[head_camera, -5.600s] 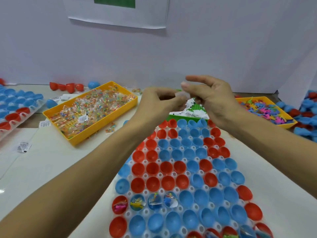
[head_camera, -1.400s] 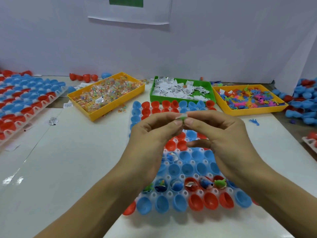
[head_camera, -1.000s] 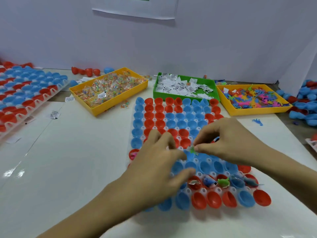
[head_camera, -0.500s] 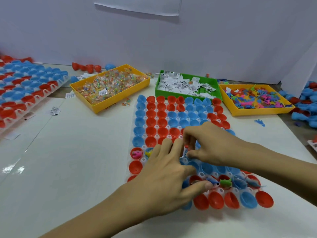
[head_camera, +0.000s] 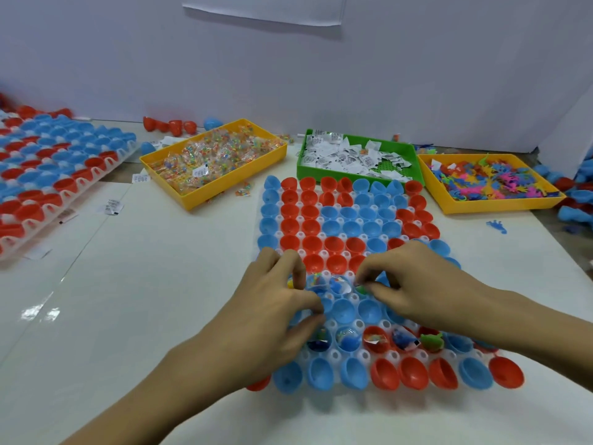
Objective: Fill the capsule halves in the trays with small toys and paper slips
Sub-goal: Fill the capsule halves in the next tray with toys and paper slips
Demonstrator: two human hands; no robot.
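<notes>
The left hand (head_camera: 272, 313) hides several capsule halves mid-frame; what the right hand's fingers (head_camera: 369, 285) pinch is perhaps a green toy, too small to tell; the left tray (head_camera: 48, 175) is cut off at the left edge

Bright even light, glare patch on table (head_camera: 41, 313) at left; edges bowed, slightly soft

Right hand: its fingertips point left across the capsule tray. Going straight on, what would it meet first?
Probably the left hand: the right hand, pinching a small green toy, faces it across two filled blue capsule halves. Depth is unclear.
</notes>
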